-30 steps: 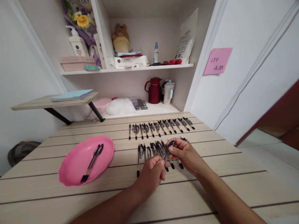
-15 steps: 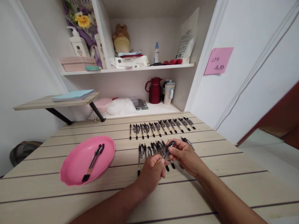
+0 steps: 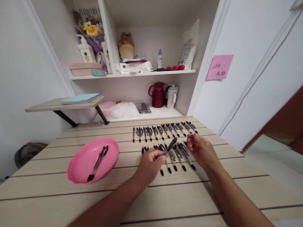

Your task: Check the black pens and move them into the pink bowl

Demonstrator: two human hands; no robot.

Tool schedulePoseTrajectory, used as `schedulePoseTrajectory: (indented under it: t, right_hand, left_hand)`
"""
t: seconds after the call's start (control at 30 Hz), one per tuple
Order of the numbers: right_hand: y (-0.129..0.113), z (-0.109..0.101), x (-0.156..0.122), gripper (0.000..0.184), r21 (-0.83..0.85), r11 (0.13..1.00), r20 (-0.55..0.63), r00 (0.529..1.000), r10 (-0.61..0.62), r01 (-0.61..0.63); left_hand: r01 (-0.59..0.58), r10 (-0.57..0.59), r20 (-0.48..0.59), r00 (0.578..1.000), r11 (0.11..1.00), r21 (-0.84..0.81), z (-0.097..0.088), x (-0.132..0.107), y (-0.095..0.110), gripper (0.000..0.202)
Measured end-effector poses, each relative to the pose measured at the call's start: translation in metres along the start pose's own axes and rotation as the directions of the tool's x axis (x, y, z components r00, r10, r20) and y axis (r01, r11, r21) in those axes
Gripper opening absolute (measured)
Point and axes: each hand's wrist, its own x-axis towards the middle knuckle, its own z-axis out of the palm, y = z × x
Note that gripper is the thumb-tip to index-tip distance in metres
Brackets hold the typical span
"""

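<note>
My left hand [image 3: 151, 164] is closed around a pen [image 3: 170, 147], its dark capped end pointing up and to the right. Part of the pen's barrel is hidden in my fingers. To the right of it my right hand [image 3: 201, 149] is held off the pen, fingers loosely curled and apart, with nothing visible in them. Under and between both hands lies a front row of pen barrels and loose caps [image 3: 181, 157], partly covered by my left hand. Behind it a second row of pens and caps [image 3: 163, 131] runs across the table.
A pink scalloped dish [image 3: 78, 164] at the left holds two capped pens [image 3: 98, 162]. A small raised shelf [image 3: 47, 105] stands behind it. At the back are a red jug [image 3: 158, 94], a light cup [image 3: 172, 97] and a cabinet shelf [image 3: 142, 74] with several items.
My right hand has let go of the pen and moved away to the right. My left hand keeps the pen. The view has shifted slightly.
</note>
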Motion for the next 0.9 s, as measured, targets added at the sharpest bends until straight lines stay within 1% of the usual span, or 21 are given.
schedulePoseTrajectory:
  t: [0.03,0.1,0.17,0.23,0.27,0.3,0.33,0.37,0.4,0.43,0.47,0.53,0.6,0.7,0.8,0.9]
  right_hand:
    - [0.001,-0.003,0.002,0.022,0.005,1.000,-0.020,1.000,-0.008,0.008]
    - [0.003,-0.009,0.004,0.024,0.009,1.000,-0.044,0.999,-0.014,0.014]
    - [0.005,-0.013,0.005,0.025,0.005,1.000,-0.053,0.998,-0.014,0.014]
    - [0.008,-0.016,0.006,0.024,-0.010,1.000,-0.058,0.998,-0.004,0.003]
    - [0.009,-0.017,0.006,0.023,-0.018,1.000,-0.063,0.998,0.007,-0.008]
    - [0.010,-0.017,0.007,0.023,-0.027,1.000,-0.069,0.998,0.014,-0.016]
    - [0.011,-0.017,0.007,0.023,-0.034,0.999,-0.077,0.997,0.014,-0.017]
    - [0.012,-0.017,0.008,0.022,-0.042,0.999,-0.088,0.996,0.012,-0.015]
    - [0.013,-0.017,0.008,0.022,-0.050,0.999,-0.100,0.995,0.006,-0.011]
    - [0.014,-0.016,0.008,0.022,-0.058,0.998,-0.110,0.994,0.002,-0.009]
    - [0.014,-0.015,0.007,0.023,-0.065,0.998,-0.116,0.993,0.002,-0.009]
    - [0.014,-0.013,0.007,0.024,-0.078,0.997,-0.116,0.993,0.009,-0.019]
    - [0.014,-0.013,0.007,0.024,-0.092,0.995,-0.119,0.993,0.014,-0.025]
    - [0.015,-0.015,0.008,0.022,-0.095,0.995,-0.131,0.991,0.006,-0.018]
    - [0.017,-0.017,0.010,0.023,-0.076,0.997,-0.135,0.991,0.014,-0.024]
    - [0.016,-0.016,0.010,0.025,-0.050,0.999,-0.146,0.989,0.014,-0.022]
  left_hand:
    - [-0.019,0.020,-0.013,1.000,0.999,0.045,-0.007,0.001,0.006,0.024]
    - [-0.012,0.018,-0.050,0.999,0.994,0.113,-0.026,0.004,0.020,0.026]
    - [0.021,0.003,-0.121,0.993,0.980,0.197,-0.054,0.005,0.032,0.029]
    - [0.040,0.027,-0.186,0.982,0.937,0.348,-0.090,0.004,0.041,0.030]
    - [0.059,0.046,-0.213,0.976,0.886,0.461,-0.109,0.001,0.043,0.029]
    - [0.107,0.049,-0.244,0.969,0.802,0.588,-0.127,-0.002,0.044,0.028]
    - [0.179,0.037,-0.279,0.960,0.685,0.706,-0.145,-0.008,0.044,0.026]
    - [0.262,0.005,-0.316,0.949,0.547,0.795,-0.160,-0.014,0.042,0.024]
    - [0.332,-0.031,-0.352,0.935,0.418,0.845,-0.173,-0.020,0.039,0.023]
    - [0.382,-0.058,-0.386,0.921,0.342,0.859,-0.182,-0.027,0.034,0.022]
    - [0.419,-0.084,-0.414,0.907,0.291,0.860,-0.189,-0.033,0.027,0.022]
    - [0.471,-0.127,-0.453,0.882,0.245,0.848,-0.196,-0.043,0.013,0.022]
    - [0.507,-0.171,-0.479,0.861,0.206,0.837,-0.198,-0.047,-0.002,0.021]
    - [0.542,-0.218,-0.506,0.835,0.165,0.824,-0.199,-0.046,-0.018,0.019]
    - [0.558,-0.241,-0.518,0.821,0.141,0.818,-0.202,-0.042,-0.027,0.020]
    - [0.554,-0.260,-0.510,0.820,0.135,0.821,-0.203,-0.039,-0.028,0.021]
